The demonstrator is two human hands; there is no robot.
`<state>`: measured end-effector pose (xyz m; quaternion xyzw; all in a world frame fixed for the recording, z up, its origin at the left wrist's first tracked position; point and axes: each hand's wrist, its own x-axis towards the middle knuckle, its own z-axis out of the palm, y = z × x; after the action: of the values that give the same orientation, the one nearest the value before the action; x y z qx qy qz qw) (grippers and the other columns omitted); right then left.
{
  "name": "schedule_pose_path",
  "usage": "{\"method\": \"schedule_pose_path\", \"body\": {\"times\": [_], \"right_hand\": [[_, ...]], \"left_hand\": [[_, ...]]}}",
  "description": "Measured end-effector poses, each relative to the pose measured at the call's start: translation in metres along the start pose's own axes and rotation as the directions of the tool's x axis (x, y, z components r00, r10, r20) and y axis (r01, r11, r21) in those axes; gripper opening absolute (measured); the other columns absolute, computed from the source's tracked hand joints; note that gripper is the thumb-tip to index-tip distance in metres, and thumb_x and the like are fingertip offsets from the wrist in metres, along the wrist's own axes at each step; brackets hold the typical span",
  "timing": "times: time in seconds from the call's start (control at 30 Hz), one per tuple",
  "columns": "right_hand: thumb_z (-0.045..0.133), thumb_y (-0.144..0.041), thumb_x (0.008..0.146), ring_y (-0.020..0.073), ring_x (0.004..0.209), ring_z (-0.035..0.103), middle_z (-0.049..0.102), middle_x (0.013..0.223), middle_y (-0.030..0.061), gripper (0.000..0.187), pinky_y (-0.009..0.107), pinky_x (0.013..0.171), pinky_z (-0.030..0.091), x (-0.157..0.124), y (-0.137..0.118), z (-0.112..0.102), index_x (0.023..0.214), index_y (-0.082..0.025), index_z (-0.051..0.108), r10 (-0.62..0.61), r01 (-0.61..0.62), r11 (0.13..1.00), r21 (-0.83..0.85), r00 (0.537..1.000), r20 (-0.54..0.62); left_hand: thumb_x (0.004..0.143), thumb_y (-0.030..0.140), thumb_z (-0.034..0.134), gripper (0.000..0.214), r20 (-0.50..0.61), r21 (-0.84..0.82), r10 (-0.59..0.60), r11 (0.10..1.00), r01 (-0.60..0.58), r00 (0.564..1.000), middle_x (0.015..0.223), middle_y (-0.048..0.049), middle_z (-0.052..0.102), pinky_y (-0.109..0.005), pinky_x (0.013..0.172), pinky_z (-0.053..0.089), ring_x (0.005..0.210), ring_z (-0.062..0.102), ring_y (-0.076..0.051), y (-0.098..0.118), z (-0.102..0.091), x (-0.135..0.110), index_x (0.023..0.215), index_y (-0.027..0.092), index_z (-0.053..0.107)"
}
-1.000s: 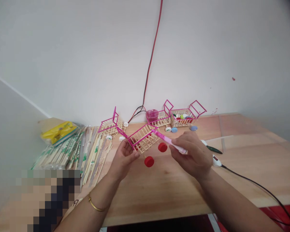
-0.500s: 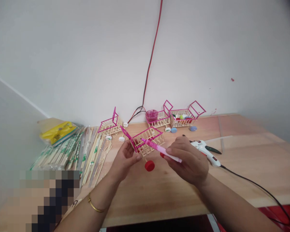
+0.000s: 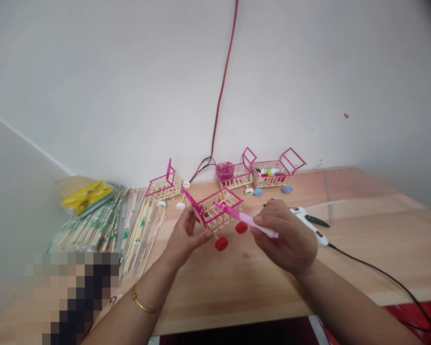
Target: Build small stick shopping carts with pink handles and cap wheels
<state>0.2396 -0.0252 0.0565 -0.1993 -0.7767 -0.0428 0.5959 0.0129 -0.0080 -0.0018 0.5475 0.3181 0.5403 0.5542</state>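
My left hand [image 3: 185,235] grips a small cart [image 3: 218,212] built of wooden sticks with pink-painted rims and red bottle-cap wheels [image 3: 221,243]. It holds the cart by its handle end, lifted a little above the wooden table [image 3: 237,282]. My right hand [image 3: 286,237] is closed on a pink and white marker [image 3: 249,220]. The marker's tip rests against the cart's near top rim.
Three similar stick carts [image 3: 164,184] [image 3: 237,173] [image 3: 276,172] stand along the wall, one filled with coloured caps. A pink cup [image 3: 225,170], loose caps, a glue gun [image 3: 307,221] with black cord, bundles of wrapped chopsticks [image 3: 104,225] and a yellow packet [image 3: 84,196] lie around. A red-black cable climbs the wall.
The marker tip shifted from the cart's far right rim to its near rim. My right hand moved left and slightly back, uncovering the glue gun; the cart tilted a little.
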Motion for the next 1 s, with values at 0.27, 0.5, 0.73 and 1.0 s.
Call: {"method": "schedule_pose_path", "body": {"times": [0.27,0.5,0.73,1.0], "right_hand": [[0.065,0.000,0.072,0.0167,0.068,0.057,0.065,0.082,0.0044,0.044,0.035,0.063,0.047,0.001,0.005,-0.006,0.110,-0.020,0.061,0.055,-0.060,0.996,-0.065,0.995,-0.080],[0.066,-0.001,0.072,0.0159,0.064,0.057,0.065,0.073,0.0051,0.037,0.034,0.060,0.047,0.005,-0.002,0.000,0.105,-0.017,0.059,-0.074,0.076,0.997,-0.013,0.991,0.111],[0.065,-0.001,0.073,0.0159,0.065,0.056,0.064,0.075,0.0033,0.038,0.033,0.060,0.046,0.004,0.008,-0.002,0.105,-0.021,0.059,-0.016,0.023,0.997,-0.070,0.995,0.095],[0.065,-0.004,0.073,0.0170,0.066,0.055,0.063,0.076,0.0023,0.031,0.033,0.062,0.044,-0.002,0.028,-0.015,0.097,-0.024,0.064,0.183,-0.188,0.968,-0.167,0.982,-0.047]], "left_hand": [[0.055,0.018,0.086,0.066,-0.148,0.259,0.134,0.962,-0.093,0.980,0.119,-0.0082,0.060,-0.040,0.103,0.035,0.117,0.051,-0.029,0.011,-0.001,-0.003,0.116,0.022,0.060],[0.057,0.021,0.085,0.071,-0.146,0.405,0.266,0.895,-0.188,0.953,0.123,-0.0089,0.058,-0.042,0.102,0.038,0.119,0.052,-0.029,0.012,-0.006,0.000,0.121,0.022,0.055],[0.060,0.026,0.085,0.073,-0.118,0.429,0.277,0.880,-0.202,0.954,0.126,-0.0102,0.058,-0.044,0.102,0.041,0.119,0.054,-0.029,0.010,-0.009,-0.002,0.124,0.023,0.051],[0.061,0.036,0.084,0.073,-0.125,0.606,0.361,0.765,-0.217,0.924,0.120,-0.0099,0.060,-0.043,0.095,0.046,0.112,0.057,-0.028,0.013,-0.006,-0.004,0.124,0.022,0.051]]}}
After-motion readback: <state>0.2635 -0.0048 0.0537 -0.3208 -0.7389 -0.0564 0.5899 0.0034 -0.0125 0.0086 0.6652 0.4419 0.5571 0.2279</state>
